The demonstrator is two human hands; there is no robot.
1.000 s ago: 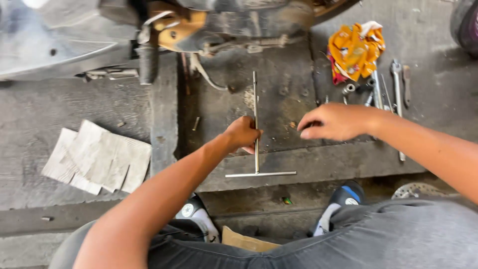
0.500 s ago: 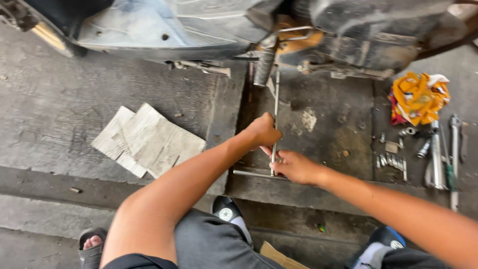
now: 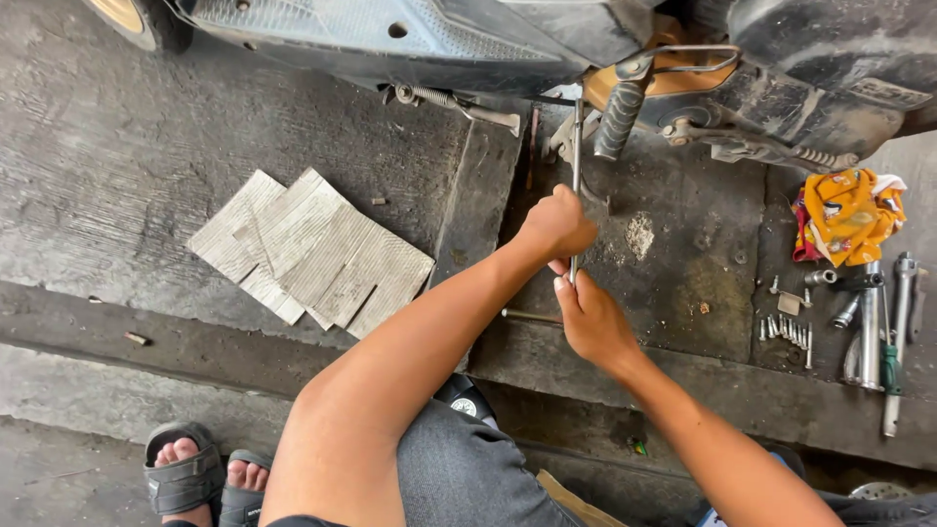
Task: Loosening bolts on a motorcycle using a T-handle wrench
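Observation:
A long metal T-handle wrench (image 3: 577,146) runs from my hands up under a motorbike (image 3: 508,39). My left hand (image 3: 556,224) is closed round its shaft, higher up. Just below it, my right hand (image 3: 590,317) grips the shaft near the crossbar (image 3: 527,315), which shows to the left of that hand. The wrench tip meets the bike's underside beside a ribbed footpeg (image 3: 618,117). Its far end is hidden among the bike parts.
Flattened grey cardboard (image 3: 312,249) lies on the concrete at left. An orange rag (image 3: 847,215), loose bolts (image 3: 786,330) and several hand tools (image 3: 874,327) lie at right. Another person's sandalled feet (image 3: 200,478) stand at lower left. A spring (image 3: 434,98) hangs under the bike.
The view has shifted left and closer. My right hand came off the ground by the tools and took hold of the wrench shaft below my left hand.

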